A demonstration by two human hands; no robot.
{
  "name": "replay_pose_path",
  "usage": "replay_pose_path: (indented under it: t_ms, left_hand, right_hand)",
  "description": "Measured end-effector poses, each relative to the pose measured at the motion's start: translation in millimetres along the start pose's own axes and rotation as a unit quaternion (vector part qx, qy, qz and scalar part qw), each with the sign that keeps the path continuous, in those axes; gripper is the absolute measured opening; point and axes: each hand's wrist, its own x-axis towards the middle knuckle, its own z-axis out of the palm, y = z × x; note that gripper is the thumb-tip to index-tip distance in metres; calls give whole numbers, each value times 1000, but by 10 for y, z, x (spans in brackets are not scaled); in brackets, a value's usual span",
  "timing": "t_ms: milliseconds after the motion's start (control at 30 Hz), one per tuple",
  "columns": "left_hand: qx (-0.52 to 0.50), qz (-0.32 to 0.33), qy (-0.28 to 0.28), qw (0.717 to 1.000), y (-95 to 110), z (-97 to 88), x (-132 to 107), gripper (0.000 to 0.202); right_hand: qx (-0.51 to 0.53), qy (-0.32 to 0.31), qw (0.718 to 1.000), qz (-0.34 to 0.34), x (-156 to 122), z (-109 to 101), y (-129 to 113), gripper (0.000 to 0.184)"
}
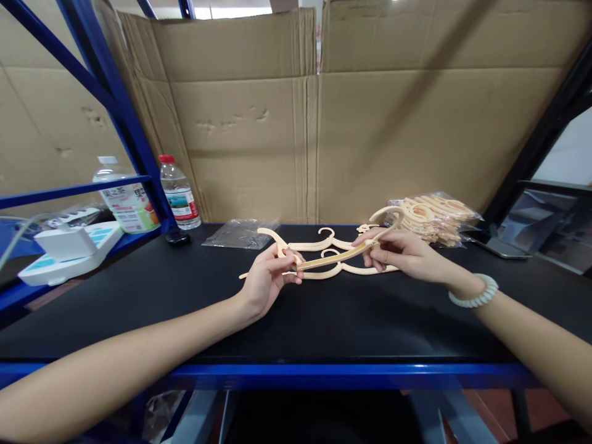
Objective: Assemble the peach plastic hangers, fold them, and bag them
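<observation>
A cream plastic hanger is held up above the black table by both hands, its long bar slanting up to the right. My left hand pinches it at the left end, near an upturned arm. Further along, my right hand is closed on the other end, below a curved hook-like part; my fingers hide some of it. Just behind lie two more cream hangers, a farther hanger and a nearer hanger, partly covered by my hands and the held one.
A clear bag of cream hangers lies at the back right, beside a phone-like slab. Flat clear plastic, a red-capped bottle and a small black object sit back left. A white power strip and larger bottle stand left.
</observation>
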Motion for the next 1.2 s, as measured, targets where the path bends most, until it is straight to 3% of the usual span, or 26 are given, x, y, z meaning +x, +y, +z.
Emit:
replay_pose_path:
  t_ms: [233,367,733,1000,1200]
  left_hand:
    - [120,40,55,990,-8,25,5,11]
    - [137,75,79,985,-19,5,24,18]
    - [118,68,31,990,-39,-41,33,23]
    - [65,14,5,998,2,-66,46,19]
    - [50,-45,-70,995,16,-33,20,16]
  right_hand:
    - [0,-9,1000,30,-1,5,15,28]
    - [-4,-12,999,43,-5,-20,11,28]
    - [2,3,999,38,-16,-57,34,31]
    - [-4,10,999,34,-15,-54,-10,30]
    - [-11,16,1000,23,-19,-30,-6,32]
